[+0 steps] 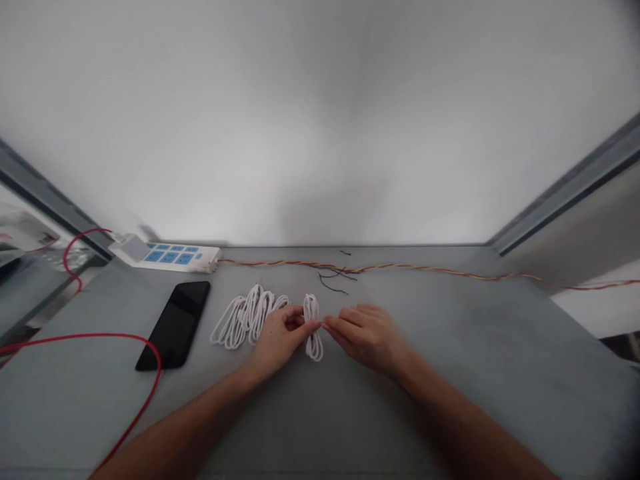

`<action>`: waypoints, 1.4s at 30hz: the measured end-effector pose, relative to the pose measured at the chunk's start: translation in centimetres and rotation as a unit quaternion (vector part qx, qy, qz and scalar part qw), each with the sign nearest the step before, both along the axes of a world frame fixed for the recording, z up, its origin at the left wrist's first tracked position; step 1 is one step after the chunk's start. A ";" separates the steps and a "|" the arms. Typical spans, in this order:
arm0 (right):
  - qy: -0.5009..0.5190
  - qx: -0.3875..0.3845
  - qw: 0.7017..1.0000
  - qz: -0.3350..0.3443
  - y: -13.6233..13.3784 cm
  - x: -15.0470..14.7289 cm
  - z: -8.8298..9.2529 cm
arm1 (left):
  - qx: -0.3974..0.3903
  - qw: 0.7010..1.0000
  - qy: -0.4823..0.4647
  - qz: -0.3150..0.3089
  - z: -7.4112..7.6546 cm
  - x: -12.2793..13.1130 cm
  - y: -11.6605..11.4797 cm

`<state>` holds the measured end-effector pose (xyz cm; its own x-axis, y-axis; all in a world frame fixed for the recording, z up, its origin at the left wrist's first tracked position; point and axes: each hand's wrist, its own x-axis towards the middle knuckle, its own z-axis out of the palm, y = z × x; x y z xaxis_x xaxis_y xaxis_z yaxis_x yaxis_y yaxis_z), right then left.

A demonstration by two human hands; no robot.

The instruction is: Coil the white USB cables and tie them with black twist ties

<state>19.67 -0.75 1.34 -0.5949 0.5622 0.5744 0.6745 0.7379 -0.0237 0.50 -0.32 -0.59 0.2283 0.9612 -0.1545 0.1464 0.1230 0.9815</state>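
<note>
The left hand (277, 337) and right hand (367, 333) each pinch fingertips closed on the middle of a coiled white cable (314, 347) lying on the grey table (350, 413). Just left of it lie more white cables (245, 319) and a black phone (175, 323), with a power strip (170, 255) farther back.

You have a black phone (175, 325) lying flat on the gray table (450, 373). Behind it sits a white power strip (167, 255) with blue sockets. A red cord (90, 335) curls past the phone. A long twisted wire (425, 269) runs along the back, thin black wires (336, 279) beside it.
</note>
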 end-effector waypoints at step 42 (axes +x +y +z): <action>0.301 -0.407 0.860 -0.065 1.8 2.4 0.5 | -0.061 0.972 -0.211 0.087 -0.1 -0.1 0.0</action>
